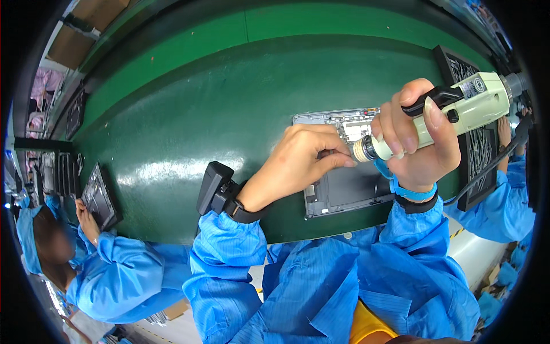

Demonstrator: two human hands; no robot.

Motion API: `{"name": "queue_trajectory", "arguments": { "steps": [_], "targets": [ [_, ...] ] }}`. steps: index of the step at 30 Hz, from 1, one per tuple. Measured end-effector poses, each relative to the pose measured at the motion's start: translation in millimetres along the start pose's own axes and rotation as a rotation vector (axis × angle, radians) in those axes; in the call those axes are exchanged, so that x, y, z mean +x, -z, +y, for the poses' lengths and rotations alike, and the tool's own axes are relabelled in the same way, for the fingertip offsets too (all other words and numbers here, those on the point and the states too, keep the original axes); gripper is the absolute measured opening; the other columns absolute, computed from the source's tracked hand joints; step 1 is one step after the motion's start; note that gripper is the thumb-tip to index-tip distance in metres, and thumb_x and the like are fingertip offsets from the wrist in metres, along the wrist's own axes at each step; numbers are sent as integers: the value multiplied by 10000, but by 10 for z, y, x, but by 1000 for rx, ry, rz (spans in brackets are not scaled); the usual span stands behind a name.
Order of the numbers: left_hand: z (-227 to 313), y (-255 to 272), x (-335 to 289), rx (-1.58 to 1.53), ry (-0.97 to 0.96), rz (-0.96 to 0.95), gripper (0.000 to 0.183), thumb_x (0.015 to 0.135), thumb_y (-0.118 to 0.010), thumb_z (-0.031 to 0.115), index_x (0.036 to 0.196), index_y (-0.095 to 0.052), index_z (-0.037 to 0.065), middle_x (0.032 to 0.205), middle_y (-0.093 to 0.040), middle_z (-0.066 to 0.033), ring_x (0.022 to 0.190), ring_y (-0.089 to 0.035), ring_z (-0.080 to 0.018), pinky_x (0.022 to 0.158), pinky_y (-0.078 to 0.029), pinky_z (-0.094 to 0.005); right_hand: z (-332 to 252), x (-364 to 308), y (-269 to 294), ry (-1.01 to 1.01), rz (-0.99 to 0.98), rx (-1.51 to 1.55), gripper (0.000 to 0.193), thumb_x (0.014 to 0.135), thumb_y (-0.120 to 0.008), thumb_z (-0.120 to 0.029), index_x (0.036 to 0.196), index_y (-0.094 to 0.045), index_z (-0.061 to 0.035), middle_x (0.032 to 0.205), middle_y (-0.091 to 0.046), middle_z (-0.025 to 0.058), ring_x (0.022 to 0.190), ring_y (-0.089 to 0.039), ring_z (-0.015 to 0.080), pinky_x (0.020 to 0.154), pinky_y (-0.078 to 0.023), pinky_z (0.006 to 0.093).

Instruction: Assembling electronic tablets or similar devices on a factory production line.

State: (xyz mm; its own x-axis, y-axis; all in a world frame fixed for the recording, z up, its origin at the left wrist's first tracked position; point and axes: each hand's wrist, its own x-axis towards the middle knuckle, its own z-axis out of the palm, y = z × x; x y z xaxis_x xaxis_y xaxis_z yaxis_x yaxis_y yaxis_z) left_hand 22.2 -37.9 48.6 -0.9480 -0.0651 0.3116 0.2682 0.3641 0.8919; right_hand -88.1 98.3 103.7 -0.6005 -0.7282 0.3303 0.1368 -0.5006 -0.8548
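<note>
My right hand [427, 135] is wrapped round a pale green electric screwdriver [478, 103] with a black lever, tilted so its front end points down and to the left. That end sits over an opened flat device casing [349, 189], dark grey, with bare circuit parts along its far side. Close beside the screwdriver's front end, my left hand [303, 157] has thumb and fingers pinched together above the casing. Whatever lies between those fingertips is hidden. The screwdriver's bit is covered by my hands.
The casing lies on a green bench [172, 132]. Black trays [481, 163] with several small parts stand at the right, near a dark cable [487, 172]. On the left, a co-worker in blue holds another flat panel [98, 198]. Another person's hand [504, 132] shows at the far right.
</note>
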Motion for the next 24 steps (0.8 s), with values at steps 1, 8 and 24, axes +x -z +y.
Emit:
{"name": "queue_trajectory", "arguments": {
  "steps": [1,8,24],
  "targets": [
    [1,33,-35,15,29,-19,87,735,-687,35,797,-651,-13,721,-616,-74,641,-576,-202,574,-451,-301,33,4,-16,-5,-33,6,271,882,-390,-246,957,-500,-10,504,-381,-35,439,-361,66,533,-377,248],
    [-11,116,-228,42,-21,2,72,746,-672,21,802,-653,-20,728,-603,-97,663,-577,-211,592,-452,-301,112,-66,-182,-14,-100,-13,263,880,-389,-230,962,-500,-6,507,-370,-32,457,-374,78,556,-392,263],
    [-227,37,-292,155,282,198,421,751,-692,86,1119,-527,-32,591,-614,-100,429,-566,-161,407,-416,-289,345,-174,-374,-87,-130,-69,242,806,-544,-130,914,-522,86,537,-463,54,460,-427,120,500,-402,285]
  ]
}}
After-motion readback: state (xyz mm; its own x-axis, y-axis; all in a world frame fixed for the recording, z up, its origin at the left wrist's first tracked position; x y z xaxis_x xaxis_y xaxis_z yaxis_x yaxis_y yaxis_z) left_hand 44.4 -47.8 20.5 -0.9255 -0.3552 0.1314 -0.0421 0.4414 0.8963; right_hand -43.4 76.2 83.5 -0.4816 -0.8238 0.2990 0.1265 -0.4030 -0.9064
